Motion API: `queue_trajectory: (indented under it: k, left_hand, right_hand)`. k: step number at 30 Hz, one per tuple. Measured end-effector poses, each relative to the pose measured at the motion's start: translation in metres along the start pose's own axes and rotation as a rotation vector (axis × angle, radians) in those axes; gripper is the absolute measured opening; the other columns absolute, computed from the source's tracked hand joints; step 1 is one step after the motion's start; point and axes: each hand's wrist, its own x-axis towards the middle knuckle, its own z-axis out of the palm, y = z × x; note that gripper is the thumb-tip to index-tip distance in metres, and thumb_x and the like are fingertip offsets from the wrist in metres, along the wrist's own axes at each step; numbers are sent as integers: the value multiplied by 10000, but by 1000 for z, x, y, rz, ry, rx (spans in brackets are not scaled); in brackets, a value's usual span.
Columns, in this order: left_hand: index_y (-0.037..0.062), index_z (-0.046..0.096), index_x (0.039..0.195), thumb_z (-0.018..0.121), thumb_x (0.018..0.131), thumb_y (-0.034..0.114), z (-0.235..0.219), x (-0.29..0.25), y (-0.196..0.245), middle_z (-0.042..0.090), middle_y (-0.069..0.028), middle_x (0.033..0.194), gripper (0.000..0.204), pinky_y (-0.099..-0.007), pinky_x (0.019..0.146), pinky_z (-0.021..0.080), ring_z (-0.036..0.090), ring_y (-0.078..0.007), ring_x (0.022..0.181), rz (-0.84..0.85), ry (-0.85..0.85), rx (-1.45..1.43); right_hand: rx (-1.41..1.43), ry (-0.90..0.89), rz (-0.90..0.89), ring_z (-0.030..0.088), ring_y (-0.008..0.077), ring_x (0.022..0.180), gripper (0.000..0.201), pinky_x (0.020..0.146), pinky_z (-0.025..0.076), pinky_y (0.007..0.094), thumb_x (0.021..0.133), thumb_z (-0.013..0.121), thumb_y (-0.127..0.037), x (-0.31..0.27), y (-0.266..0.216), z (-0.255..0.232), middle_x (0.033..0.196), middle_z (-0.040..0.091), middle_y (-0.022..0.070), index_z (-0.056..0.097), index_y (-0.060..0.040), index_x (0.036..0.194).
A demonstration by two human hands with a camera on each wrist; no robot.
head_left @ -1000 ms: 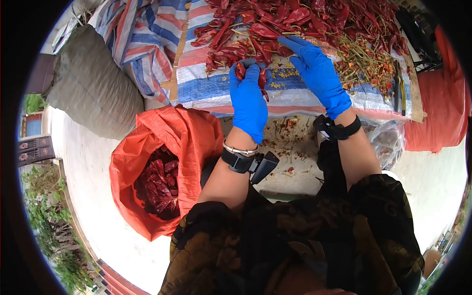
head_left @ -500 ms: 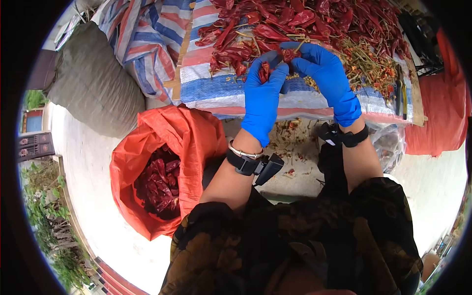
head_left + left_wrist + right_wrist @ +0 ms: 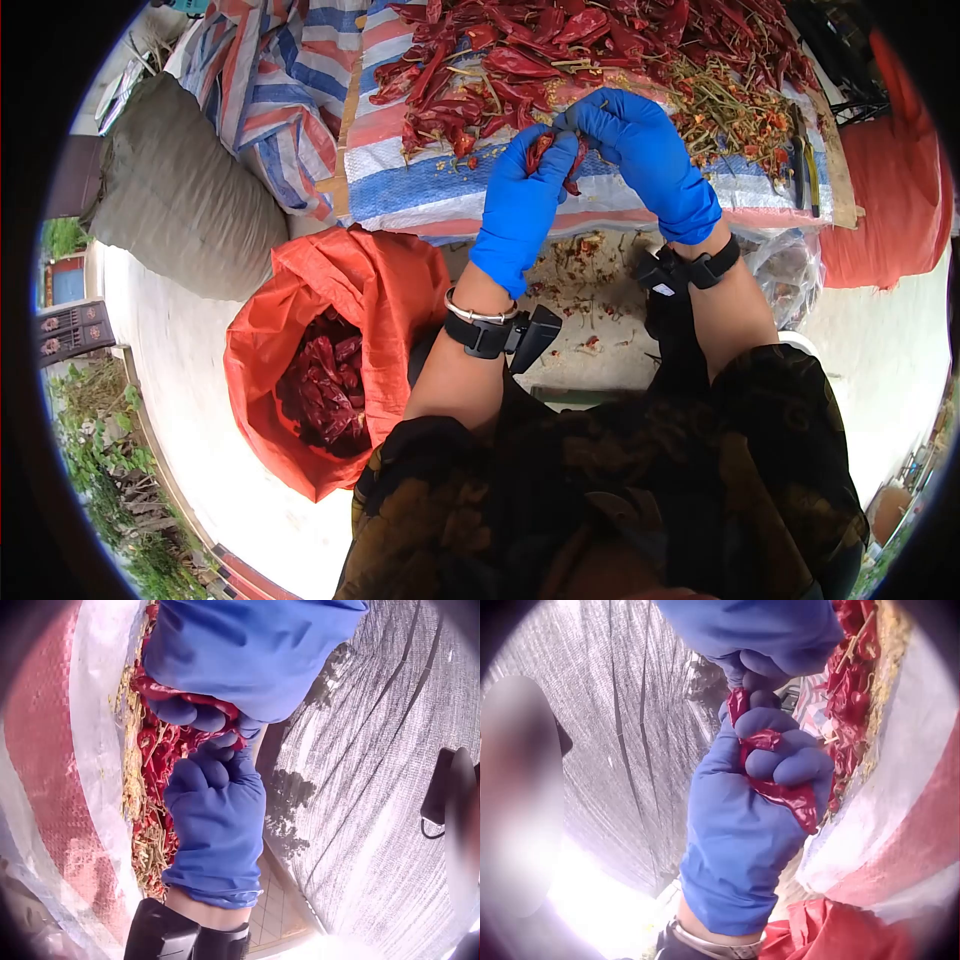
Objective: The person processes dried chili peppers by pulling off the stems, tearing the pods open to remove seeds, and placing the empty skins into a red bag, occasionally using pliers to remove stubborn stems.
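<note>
Snug hold, close work

Dried peppers sit within the curled left hand, apparently steadied while the right hand, fingers bent, pinches one end. Beyond the fingertips, the pepper pile lies seemingly for easy reach.

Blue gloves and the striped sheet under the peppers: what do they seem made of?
The blue gloves look like thin rubber, perhaps nitrile, smooth, wrinkling near the cuffs. The striped sheet seems woven plastic: its fine weave shows, with a slight sheen.

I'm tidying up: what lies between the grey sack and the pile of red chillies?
In the head view: bunched striped sheeting, a brown strip and some flat striped sheet.
</note>
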Motion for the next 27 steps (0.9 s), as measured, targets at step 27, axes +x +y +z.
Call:
queue_trajectory:
  k: [27]
  left_hand:
    - [86, 574, 1014, 582, 848, 228, 5, -2, 0, 591, 1, 809, 219, -182, 460, 358, 480, -55, 594, -110, -150, -562]
  right_hand:
    - [740, 204, 251, 333, 50, 469, 216, 447, 290, 220, 871, 529, -244, -15, -4, 16, 585, 410, -52, 595, -40, 900]
